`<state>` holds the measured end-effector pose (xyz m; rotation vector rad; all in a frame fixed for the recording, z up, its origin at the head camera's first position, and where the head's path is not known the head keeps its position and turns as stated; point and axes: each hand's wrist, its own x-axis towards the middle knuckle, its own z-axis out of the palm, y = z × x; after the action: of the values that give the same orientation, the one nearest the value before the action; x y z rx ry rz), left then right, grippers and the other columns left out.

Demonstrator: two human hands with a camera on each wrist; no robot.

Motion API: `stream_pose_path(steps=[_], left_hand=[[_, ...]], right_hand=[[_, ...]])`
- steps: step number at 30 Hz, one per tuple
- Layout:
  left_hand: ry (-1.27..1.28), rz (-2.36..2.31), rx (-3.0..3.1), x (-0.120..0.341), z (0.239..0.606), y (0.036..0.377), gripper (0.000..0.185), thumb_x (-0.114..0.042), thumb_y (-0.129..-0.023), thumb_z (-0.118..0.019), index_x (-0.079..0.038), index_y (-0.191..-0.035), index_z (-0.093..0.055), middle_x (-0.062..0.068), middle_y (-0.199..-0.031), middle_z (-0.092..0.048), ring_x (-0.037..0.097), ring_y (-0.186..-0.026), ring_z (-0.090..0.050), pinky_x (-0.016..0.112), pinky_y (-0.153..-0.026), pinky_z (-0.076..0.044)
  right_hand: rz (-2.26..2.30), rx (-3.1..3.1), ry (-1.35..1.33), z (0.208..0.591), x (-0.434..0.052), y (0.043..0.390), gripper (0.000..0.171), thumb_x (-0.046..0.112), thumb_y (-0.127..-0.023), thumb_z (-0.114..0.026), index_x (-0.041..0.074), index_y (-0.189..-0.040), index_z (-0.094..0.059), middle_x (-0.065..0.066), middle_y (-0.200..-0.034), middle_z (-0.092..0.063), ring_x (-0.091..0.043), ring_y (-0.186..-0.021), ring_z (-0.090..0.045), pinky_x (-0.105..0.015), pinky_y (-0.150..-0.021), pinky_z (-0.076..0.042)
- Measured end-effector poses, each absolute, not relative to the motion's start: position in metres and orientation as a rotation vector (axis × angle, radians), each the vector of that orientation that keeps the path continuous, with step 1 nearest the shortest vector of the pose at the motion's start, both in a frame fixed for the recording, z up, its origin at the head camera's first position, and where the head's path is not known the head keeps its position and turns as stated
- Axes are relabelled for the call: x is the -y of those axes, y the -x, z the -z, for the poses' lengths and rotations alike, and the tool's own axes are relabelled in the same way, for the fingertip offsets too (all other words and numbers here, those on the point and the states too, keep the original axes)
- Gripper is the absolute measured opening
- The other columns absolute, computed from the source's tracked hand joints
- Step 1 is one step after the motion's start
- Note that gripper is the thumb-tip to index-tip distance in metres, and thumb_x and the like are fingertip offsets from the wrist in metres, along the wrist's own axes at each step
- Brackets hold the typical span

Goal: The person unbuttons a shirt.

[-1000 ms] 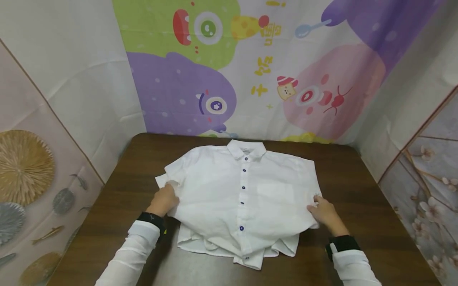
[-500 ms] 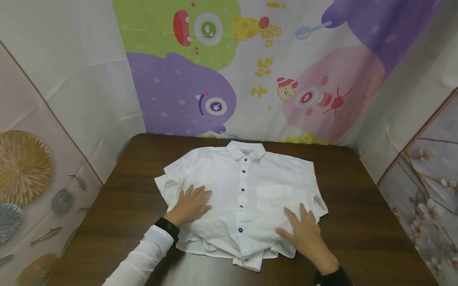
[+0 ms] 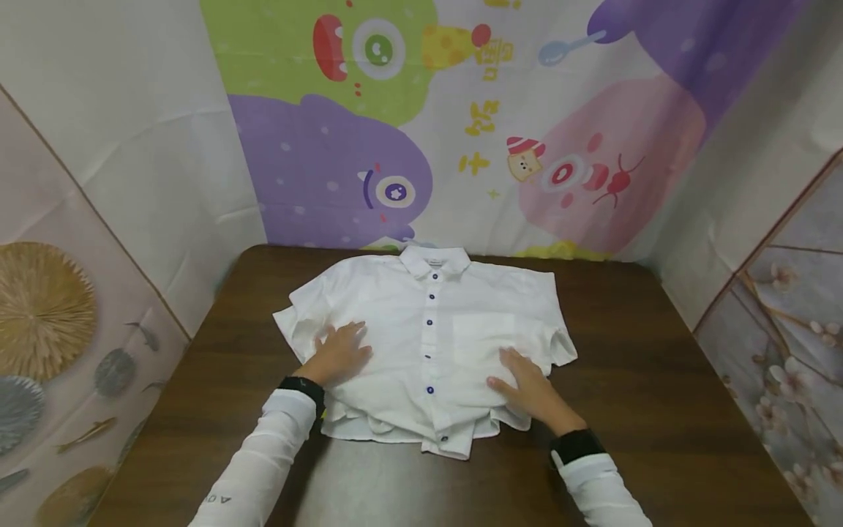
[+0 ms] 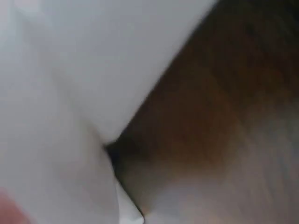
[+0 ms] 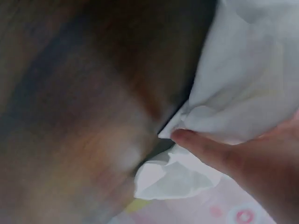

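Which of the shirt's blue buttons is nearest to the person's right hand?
The fourth blue button down from the collar is nearest the right hand, at finger level; the others lie higher up or at the hem.

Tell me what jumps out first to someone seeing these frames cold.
A white shirt with dark blue buttons lies collar-away in the middle of the dark wooden table, its lower part folded under. The left hand and right hand lie flat on its front, either side of the button line. Behind the table hangs a backdrop of cartoon monsters in purple, green and pink.
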<state>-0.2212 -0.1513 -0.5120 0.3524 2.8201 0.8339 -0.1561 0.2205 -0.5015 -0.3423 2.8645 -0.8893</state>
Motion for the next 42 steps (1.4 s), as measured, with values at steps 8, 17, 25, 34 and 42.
stream_pose_path(steps=[8, 17, 25, 34, 42], left_hand=[[0.098, -1.395, -3.010, 0.187, 0.498, 0.184, 0.020, -0.009, -0.091, -0.050, 0.003, -0.103, -0.061, 0.021, -0.095, -0.064, 0.032, -0.086, -0.059, 0.037, -0.071, -0.048], [0.411, -1.162, -2.933, 0.197, 0.500, 0.133, 0.028, -0.012, -0.087, -0.046, 0.006, -0.100, -0.065, 0.022, -0.095, -0.060, 0.032, -0.085, -0.055, 0.042, -0.071, -0.043], [0.330, -1.317, -2.855, 0.186, 0.510, 0.129, 0.037, -0.016, -0.088, -0.057, 0.014, -0.109, -0.059, 0.027, -0.098, -0.061, 0.036, -0.089, -0.059, 0.043, -0.073, -0.048], [0.527, -1.877, -2.518, 0.179, 0.505, 0.140, 0.041, -0.019, -0.083, -0.069, 0.000, -0.118, -0.060, 0.016, -0.125, -0.057, 0.020, -0.108, -0.053, 0.016, -0.080, -0.041], [0.450, -2.282, -2.390, 0.179, 0.489, 0.156, 0.026, -0.018, -0.086, -0.067, 0.002, -0.100, -0.060, -0.013, -0.084, -0.061, 0.002, -0.082, -0.055, 0.015, -0.074, -0.045]], right_hand=[[1.119, -2.945, -0.245, 0.494, -0.266, 0.134, 0.039, 0.010, -0.095, -0.043, -0.009, -0.129, -0.045, -0.031, -0.125, -0.048, -0.044, -0.114, -0.046, -0.055, -0.094, -0.037], [1.103, -2.772, -0.313, 0.506, -0.273, 0.132, 0.041, 0.027, -0.094, -0.052, -0.005, -0.116, -0.061, -0.028, -0.122, -0.056, -0.044, -0.114, -0.050, -0.054, -0.093, -0.040], [1.308, -2.554, -0.442, 0.500, -0.263, 0.140, 0.039, 0.025, -0.091, -0.056, -0.010, -0.107, -0.061, -0.020, -0.101, -0.061, -0.030, -0.092, -0.056, -0.038, -0.076, -0.047], [1.370, -2.770, -0.475, 0.478, -0.258, 0.147, 0.038, 0.023, -0.090, -0.059, -0.006, -0.115, -0.059, -0.025, -0.115, -0.059, -0.034, -0.101, -0.056, -0.043, -0.084, -0.047], [1.687, -2.865, -0.477, 0.451, -0.250, 0.166, 0.028, 0.024, -0.093, -0.057, -0.001, -0.106, -0.057, -0.018, -0.107, -0.063, -0.010, -0.089, -0.057, -0.018, -0.075, -0.042]])
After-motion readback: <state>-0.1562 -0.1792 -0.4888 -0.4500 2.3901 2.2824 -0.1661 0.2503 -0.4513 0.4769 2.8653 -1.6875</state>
